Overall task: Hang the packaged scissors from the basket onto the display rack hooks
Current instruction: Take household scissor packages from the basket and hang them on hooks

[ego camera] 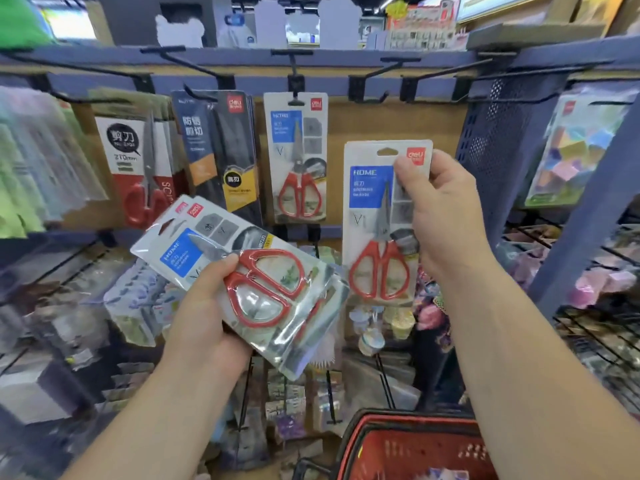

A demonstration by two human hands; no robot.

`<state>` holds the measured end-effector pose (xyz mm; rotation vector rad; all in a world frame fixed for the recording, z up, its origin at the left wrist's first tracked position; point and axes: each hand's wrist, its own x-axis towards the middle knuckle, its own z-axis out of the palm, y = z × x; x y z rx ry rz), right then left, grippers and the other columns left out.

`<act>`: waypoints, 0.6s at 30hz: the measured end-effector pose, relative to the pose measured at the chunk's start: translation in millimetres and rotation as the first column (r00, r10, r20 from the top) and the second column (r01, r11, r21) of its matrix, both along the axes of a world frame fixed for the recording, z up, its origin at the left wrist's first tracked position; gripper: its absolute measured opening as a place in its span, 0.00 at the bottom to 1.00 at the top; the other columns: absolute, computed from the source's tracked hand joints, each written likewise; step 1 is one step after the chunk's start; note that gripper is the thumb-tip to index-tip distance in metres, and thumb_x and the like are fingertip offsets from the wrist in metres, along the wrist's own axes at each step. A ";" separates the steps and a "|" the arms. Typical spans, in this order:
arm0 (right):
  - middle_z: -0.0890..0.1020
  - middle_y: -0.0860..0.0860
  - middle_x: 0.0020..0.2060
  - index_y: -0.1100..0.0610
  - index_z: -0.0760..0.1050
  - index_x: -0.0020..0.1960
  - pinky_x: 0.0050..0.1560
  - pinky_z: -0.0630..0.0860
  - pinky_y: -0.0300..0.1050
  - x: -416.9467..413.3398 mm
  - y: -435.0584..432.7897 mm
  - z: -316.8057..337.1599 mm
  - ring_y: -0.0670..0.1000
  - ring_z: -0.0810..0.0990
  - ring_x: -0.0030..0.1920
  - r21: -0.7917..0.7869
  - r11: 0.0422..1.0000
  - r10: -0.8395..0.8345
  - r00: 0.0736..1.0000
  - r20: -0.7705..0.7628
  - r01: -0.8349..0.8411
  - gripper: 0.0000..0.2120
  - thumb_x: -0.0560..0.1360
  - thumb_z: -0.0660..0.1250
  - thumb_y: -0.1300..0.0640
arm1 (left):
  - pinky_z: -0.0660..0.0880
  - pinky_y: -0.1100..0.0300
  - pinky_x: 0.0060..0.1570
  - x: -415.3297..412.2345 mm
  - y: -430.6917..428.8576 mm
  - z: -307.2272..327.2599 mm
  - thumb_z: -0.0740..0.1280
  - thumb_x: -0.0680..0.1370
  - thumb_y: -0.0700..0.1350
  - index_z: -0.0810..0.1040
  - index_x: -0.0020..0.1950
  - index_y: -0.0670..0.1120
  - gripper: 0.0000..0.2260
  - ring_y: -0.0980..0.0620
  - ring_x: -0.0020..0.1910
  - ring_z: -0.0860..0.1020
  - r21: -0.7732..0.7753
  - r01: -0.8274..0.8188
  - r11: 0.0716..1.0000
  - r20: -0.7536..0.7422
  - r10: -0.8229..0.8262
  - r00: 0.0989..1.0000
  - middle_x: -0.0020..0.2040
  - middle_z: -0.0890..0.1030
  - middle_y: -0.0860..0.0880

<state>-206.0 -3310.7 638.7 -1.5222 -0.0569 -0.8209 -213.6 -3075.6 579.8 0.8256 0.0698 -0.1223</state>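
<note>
My left hand [204, 306] grips a tilted stack of packaged red-handled scissors [242, 271], at least two packs, lying slantwise at centre left. My right hand [440, 216] holds one more pack of red scissors [375, 230] upright by its top right edge, its hang hole uncovered. This pack is below and just right of a black rack hook [294, 81] that carries a matching pack [296, 157]. Bare hooks [384, 69] jut out further right. The red basket [408, 445] sits at the bottom right.
Other scissor packs [221, 150] hang on the left hooks. A blue perforated panel [498, 140] and a blue post [588, 188] flank the right side. Wire shelves and hooks with small stationery fill the lower rack.
</note>
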 end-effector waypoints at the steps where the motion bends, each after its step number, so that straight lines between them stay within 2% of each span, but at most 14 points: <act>1: 0.89 0.49 0.47 0.51 0.82 0.52 0.56 0.84 0.63 5.2 -2.1 8.8 0.52 0.88 0.51 -0.017 1.000 0.005 1.000 0.003 -0.004 0.05 0.83 0.67 0.55 | 0.83 0.47 0.46 1.2 -2.2 1.4 0.68 0.81 0.44 0.82 0.49 0.51 0.04 0.48 0.40 0.88 0.000 -0.006 1.000 0.001 0.006 1.000 0.43 0.88 0.48; 5: 0.89 0.51 0.49 0.50 0.81 0.49 0.56 0.83 0.67 30.1 -7.2 35.4 0.56 0.88 0.53 -0.050 0.998 0.028 1.000 0.009 -0.028 0.06 0.83 0.67 0.53 | 0.82 0.46 0.50 5.4 -11.6 7.9 0.68 0.81 0.44 0.82 0.48 0.51 0.05 0.48 0.41 0.88 0.003 -0.016 1.000 0.019 0.016 1.000 0.43 0.88 0.49; 8: 0.89 0.52 0.48 0.50 0.80 0.48 0.55 0.83 0.67 45.1 -9.8 45.7 0.56 0.88 0.53 -0.035 0.999 0.012 1.000 0.019 -0.012 0.06 0.83 0.66 0.52 | 0.80 0.48 0.47 9.2 -15.1 11.9 0.69 0.80 0.45 0.84 0.42 0.52 0.08 0.50 0.36 0.87 0.000 -0.007 1.000 0.013 0.007 1.000 0.40 0.88 0.50; 13: 0.89 0.50 0.46 0.53 0.79 0.49 0.53 0.84 0.63 60.2 -13.7 49.9 0.52 0.88 0.50 -0.031 0.999 -0.037 0.999 0.034 0.038 0.07 0.84 0.66 0.54 | 0.83 0.53 0.35 12.6 -16.8 15.2 0.69 0.80 0.45 0.81 0.48 0.52 0.03 0.52 0.35 0.87 0.016 -0.016 1.000 0.018 0.016 1.000 0.38 0.87 0.52; 18: 0.89 0.50 0.48 0.52 0.79 0.50 0.54 0.85 0.60 75.5 -16.6 42.5 0.50 0.88 0.50 -0.013 1.000 -0.027 0.998 -0.048 0.026 0.07 0.85 0.65 0.52 | 0.83 0.52 0.40 16.5 -15.4 11.3 0.70 0.79 0.44 0.82 0.50 0.50 0.03 0.50 0.38 0.87 0.027 -0.046 0.999 0.012 0.045 0.999 0.41 0.88 0.49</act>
